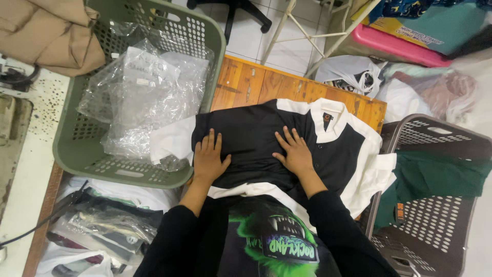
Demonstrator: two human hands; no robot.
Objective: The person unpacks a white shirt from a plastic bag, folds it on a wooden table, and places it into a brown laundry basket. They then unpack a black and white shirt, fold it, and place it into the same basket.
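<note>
- black-and-white polo shirt (256,138): lies spread on the wooden table (256,82), collar pointing away from the person.
- left hand (209,159): flat on the shirt's black panel, fingers apart, gripping nothing.
- right hand (294,151): likewise flat and spread, nearer the collar.
- green laundry basket (77,149): just left of the shirt, holding clear plastic bags (138,87).
- risk: the white sleeve overhanging toward the basket could slip or crease.

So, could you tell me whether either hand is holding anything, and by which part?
Nothing is gripped. The left hand and right hand lie flat, palms down, on the black front panel of the black-and-white shirt.
</note>
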